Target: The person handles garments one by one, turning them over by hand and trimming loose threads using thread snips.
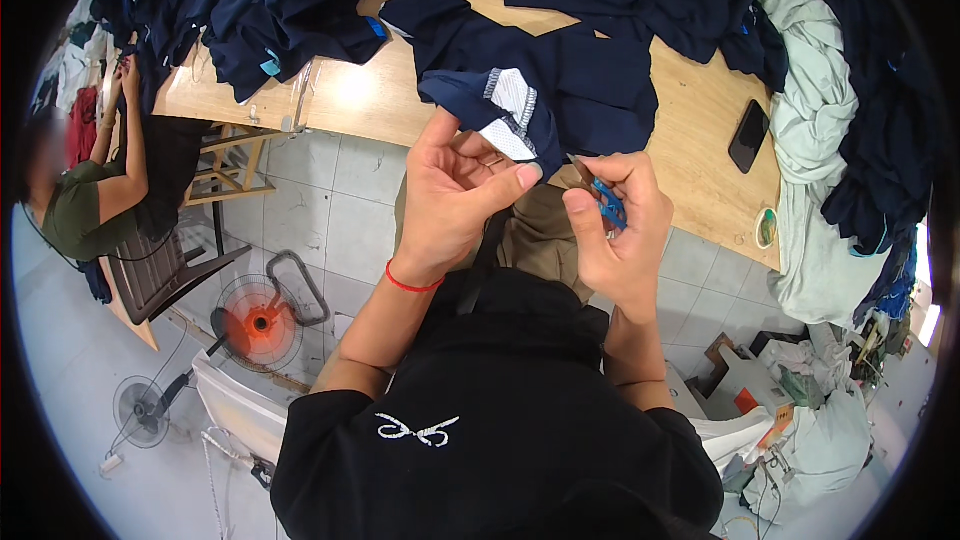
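My left hand (445, 202) pinches the edge of a navy garment (605, 90), thumb against fingers. A white mesh piece (509, 92) with dark overlock stitching shows on the turned-up part of the cloth. In my right hand (627, 230) is a small pair of thread snips (607, 202) with blue handles. Their tip lies close to the garment's lower edge, just right of my left thumb; whether the blades touch the cloth I cannot tell. The rest of the garment spreads away from me over the wooden table (695, 180).
Heaps of navy garments (300, 0) cover the table's far side. A black phone (748, 136) and a small round container (766, 228) lie to the right, beside pale green cloth (812, 120). At left sit a person (95, 190) and an orange-centred fan (258, 323).
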Available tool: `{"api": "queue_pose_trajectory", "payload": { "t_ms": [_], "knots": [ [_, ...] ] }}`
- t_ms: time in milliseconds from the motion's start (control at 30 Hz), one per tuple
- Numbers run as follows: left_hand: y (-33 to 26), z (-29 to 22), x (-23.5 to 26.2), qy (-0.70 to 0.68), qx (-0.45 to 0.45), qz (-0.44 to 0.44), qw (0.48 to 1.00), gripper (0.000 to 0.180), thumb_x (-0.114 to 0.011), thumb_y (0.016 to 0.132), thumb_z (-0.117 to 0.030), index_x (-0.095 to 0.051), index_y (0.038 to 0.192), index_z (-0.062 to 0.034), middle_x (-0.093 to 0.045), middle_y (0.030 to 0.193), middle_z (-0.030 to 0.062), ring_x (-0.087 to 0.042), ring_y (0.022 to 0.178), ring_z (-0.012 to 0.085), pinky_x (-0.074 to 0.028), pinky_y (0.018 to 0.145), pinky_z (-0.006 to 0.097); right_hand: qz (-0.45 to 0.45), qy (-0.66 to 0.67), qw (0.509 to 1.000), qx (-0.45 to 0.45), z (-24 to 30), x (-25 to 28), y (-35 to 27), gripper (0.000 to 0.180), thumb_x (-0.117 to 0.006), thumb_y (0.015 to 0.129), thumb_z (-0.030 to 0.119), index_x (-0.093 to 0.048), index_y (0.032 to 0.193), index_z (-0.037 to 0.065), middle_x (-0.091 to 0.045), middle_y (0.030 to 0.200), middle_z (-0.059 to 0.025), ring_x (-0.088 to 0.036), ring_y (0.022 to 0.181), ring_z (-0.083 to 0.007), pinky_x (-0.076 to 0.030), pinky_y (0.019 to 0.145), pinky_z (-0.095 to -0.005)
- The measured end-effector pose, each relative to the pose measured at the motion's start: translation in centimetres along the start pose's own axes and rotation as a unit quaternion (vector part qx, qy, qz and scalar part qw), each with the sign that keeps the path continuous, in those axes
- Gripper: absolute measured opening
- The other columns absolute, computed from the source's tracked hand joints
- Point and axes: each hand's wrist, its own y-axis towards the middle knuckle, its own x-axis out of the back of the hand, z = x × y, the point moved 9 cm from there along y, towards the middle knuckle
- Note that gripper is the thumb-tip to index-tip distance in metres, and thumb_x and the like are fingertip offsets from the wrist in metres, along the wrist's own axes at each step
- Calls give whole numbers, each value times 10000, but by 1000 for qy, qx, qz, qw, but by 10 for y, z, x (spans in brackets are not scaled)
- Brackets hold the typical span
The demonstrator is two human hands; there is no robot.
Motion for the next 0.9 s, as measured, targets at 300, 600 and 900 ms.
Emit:
{"api": "queue_pose_trajectory", "payload": {
  "t_ms": [300, 600, 900],
  "knots": [
    [-5, -1, -4, 9, 6, 6, 1000, 743, -752, 876, 165, -443, 1540, 40, -712, 1263, 166, -715, 1154, 193, -584, 1024, 333, 14, -8, 1000, -6, 3, -2, 5, 256, -868, 895, 123, -664, 982, -5, -725, 781, -74, -658, 671, -112, -501, 629, -249],
    [-5, 2, -3, 15, 9, 15, 1000, 746, -752, 870, 171, -443, 1538, 40, -707, 1267, 167, -706, 1162, 190, -583, 1028, 340, -29, 77, 996, -27, -5, 0, 3, 202, -849, 901, 79, -667, 925, -7, -630, 705, -30, -551, 638, -53, -423, 587, -218],
    [-10, 25, 2, -111, 14, -15, 994, 400, -683, 1010, 32, -610, 1404, 36, -704, 1265, 89, -694, 1050, 130, -574, 899, 287, -41, 45, 998, -12, -12, -3, -6, 185, -810, 889, 15, -631, 841, 12, -538, 674, -15, -461, 586, -76, -355, 547, -256]
  ]
}}
